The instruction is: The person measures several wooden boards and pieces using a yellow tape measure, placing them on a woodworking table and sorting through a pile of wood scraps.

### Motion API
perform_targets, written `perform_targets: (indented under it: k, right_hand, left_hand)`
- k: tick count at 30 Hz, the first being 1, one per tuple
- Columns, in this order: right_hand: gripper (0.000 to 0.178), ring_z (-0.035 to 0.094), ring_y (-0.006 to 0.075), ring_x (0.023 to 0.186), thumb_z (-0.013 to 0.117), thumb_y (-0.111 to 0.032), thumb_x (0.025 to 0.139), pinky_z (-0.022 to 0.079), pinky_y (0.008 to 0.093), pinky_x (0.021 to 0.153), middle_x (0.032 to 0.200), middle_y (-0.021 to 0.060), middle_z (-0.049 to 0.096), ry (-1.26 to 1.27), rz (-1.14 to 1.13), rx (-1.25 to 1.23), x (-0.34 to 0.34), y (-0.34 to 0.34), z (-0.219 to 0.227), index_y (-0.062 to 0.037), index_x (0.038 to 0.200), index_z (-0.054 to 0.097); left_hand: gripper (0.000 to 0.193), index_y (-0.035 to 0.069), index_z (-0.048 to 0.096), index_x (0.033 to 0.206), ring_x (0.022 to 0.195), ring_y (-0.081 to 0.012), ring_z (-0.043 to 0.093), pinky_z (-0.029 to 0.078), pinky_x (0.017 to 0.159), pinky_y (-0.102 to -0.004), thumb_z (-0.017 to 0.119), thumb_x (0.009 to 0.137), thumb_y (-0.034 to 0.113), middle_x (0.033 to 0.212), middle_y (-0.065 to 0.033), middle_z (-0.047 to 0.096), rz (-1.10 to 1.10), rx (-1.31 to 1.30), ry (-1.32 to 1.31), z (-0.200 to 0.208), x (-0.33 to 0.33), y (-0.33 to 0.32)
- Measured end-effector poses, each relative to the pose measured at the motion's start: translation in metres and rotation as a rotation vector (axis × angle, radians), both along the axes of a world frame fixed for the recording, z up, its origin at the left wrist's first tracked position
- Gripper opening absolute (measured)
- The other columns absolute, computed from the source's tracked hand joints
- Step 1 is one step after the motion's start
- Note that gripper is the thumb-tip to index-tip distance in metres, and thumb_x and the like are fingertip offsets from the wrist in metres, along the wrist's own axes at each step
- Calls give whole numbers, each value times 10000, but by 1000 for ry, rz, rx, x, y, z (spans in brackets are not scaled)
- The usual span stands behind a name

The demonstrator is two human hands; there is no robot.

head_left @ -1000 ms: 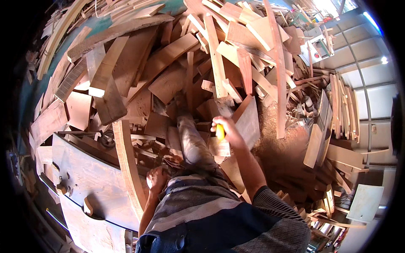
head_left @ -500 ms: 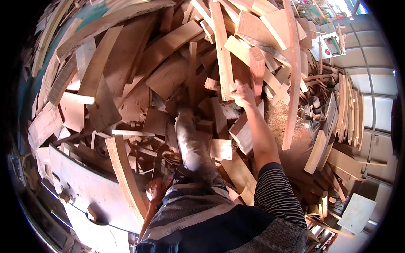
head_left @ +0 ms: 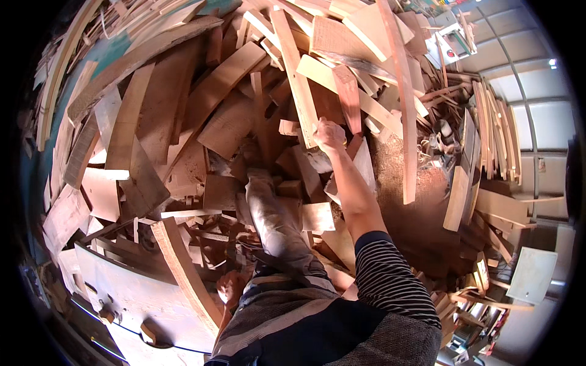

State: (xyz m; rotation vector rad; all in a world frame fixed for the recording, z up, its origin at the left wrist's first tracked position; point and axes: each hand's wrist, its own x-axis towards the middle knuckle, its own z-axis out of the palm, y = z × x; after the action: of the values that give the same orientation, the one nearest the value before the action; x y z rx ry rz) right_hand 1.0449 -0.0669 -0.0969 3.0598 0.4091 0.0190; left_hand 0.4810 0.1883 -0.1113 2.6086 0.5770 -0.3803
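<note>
My right hand (head_left: 329, 135) is closed on the near end of a long, pale wooden board (head_left: 295, 76). The board slants up and away into the heap, its far end among other pieces. Just right of it stands a reddish block (head_left: 348, 97), and a small wood offcut (head_left: 289, 127) lies to the left of the board's lower end. Low beside my body, my left hand (head_left: 231, 288) has its fingers curled in, with nothing visible in them. A long curved plank (head_left: 183, 265) leans close to its left.
Loose wood pieces are heaped in front and around my leg (head_left: 268, 210). A pale panel with round holes (head_left: 143, 299) lies at lower left. Sawdust (head_left: 394, 165) covers ground to the right, behind a tall thin plank (head_left: 400, 110). More strips (head_left: 497, 131) lean at far right.
The view has turned slightly, so the heap sits farther left and higher. My right hand stays on the board's end; my left hand remains low beside my body.
</note>
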Motion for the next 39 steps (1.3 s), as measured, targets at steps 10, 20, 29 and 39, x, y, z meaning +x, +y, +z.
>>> perform_targets:
  k: [10, 20, 29, 39]
  right_hand:
    - [764, 740, 371, 864, 768, -361, 859, 599, 448, 790, 934, 228, 715, -18, -176, 223, -78, 11, -13, 16, 1447, 458]
    - [258, 582, 172, 561, 783, -262, 870, 452, 343, 524, 705, 52, 631, 875, -890, 1330, -320, -33, -94, -11, 885, 723]
    - [338, 487, 157, 506, 795, -349, 877, 367, 338, 478, 654, 41, 573, 913, -1030, 1361, -357, -54, -77, -18, 890, 728]
    - [342, 560, 205, 551, 763, -330, 841, 473, 383, 532, 705, 80, 610, 861, -1052, 1253, -388, -71, -76, 3, 903, 717]
  left_hand:
    - [295, 96, 686, 976, 981, -359, 688, 520, 868, -510, 728, 837, 353, 1006, -150, 744, -51, 28, 5, -9, -7, 2]
    - [287, 98, 681, 966, 981, -361, 687, 519, 866, -515, 727, 836, 350, 1001, -151, 742, -61, 58, -47, -23, -14, 2]
    - [241, 104, 665, 947, 1016, -367, 677, 507, 885, -529, 708, 836, 313, 1014, -145, 736, -38, 16, -3, -45, -18, -1]
    - [273, 94, 685, 1039, 1123, -353, 654, 475, 982, -527, 633, 860, 293, 1104, -145, 738, -46, -77, 214, -12, 1, -2]
